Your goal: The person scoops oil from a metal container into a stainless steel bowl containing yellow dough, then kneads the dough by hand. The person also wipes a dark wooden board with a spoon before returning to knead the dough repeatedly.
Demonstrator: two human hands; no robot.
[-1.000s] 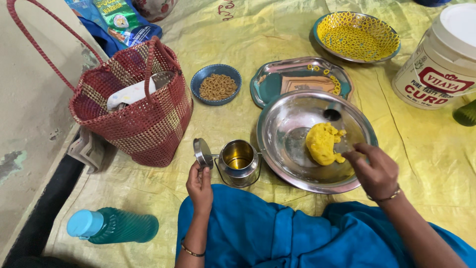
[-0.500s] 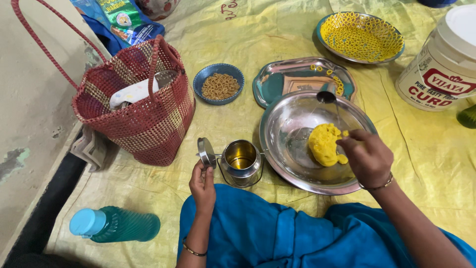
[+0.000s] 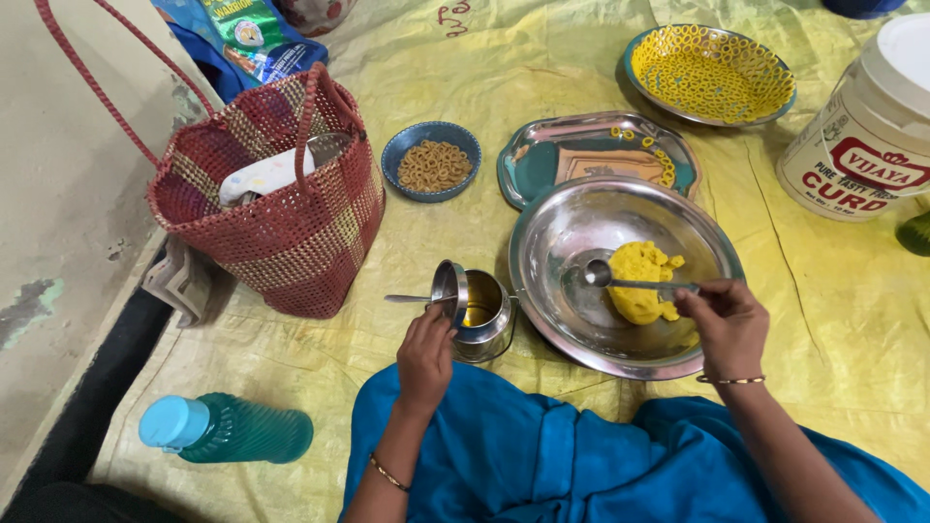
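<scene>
- Left hand is gripping the small steel can, lid tilted open.
- Right hand is pinching one spoon beside one dough lump in the steel bowl.

Both forearms are bare to the edge of the picture, with no sleeve showing on either. The left hand has a thin gold-coloured bangle above its wrist, and the right hand wears a like thin bangle right at the wrist. The lap is covered in bright blue cloth that lies in soft folds and creases
</scene>
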